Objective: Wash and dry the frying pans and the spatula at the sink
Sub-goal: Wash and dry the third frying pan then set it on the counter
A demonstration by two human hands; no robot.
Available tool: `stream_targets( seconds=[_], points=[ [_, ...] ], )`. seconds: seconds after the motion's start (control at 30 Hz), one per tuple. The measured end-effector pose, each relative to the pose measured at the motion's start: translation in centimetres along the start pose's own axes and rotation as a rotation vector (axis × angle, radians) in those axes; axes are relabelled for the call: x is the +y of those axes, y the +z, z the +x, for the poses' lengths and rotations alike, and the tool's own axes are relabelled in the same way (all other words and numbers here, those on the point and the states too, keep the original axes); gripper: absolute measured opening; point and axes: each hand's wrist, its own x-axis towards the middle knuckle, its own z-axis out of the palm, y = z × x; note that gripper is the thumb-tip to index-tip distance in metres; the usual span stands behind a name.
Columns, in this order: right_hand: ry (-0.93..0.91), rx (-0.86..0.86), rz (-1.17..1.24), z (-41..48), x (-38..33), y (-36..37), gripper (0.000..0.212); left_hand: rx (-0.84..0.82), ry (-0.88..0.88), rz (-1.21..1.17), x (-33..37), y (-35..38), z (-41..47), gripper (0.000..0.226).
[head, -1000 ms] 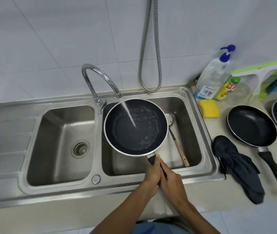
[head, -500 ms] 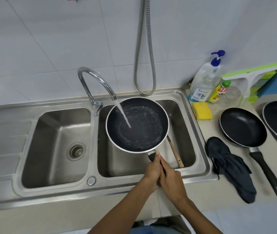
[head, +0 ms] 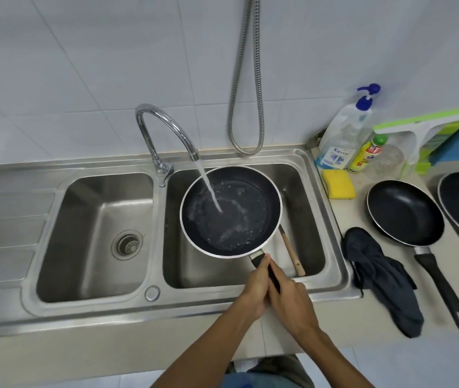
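Both the left hand (head: 253,289) and the right hand (head: 289,301) grip the frying pan (head: 231,211) handle. The pan is under the running tap (head: 163,130), over the right basin (head: 306,191).

Both hands meet side by side, touching, with knuckles up. The left hand (head: 253,287) curls round the handle (head: 256,258), its thumb lying forward along the handle's top. The right hand (head: 292,301) grips the same handle just behind it, fingers wrapped under. The left forearm (head: 208,348) and the right forearm (head: 331,357), both bare, rise from the bottom edge and converge at the wrists.
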Motion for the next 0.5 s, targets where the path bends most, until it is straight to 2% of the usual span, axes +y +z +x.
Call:
stream_targets(
  seconds=[0.1,0.23,0.37,0.5],
  points=[
    [-0.018,0.024,-0.083,0.3,-0.3,-1.4,0.052,-0.040,-0.051,0.010,0.9,1.0,0.4,0.056],
    [-0.027,0.034,-0.249,1.1,-0.3,-3.1,0.050,-0.025,-0.030,0.067,2.1,2.5,1.5,0.062],
    [-0.039,0.035,-0.469,2.1,0.0,-3.4,0.051,-0.045,0.008,0.080,2.8,3.1,2.0,0.048],
    [-0.051,0.029,-0.596,2.0,-0.9,-3.9,0.064,-0.078,0.019,0.060,3.2,3.3,2.3,0.041]
  ],
)
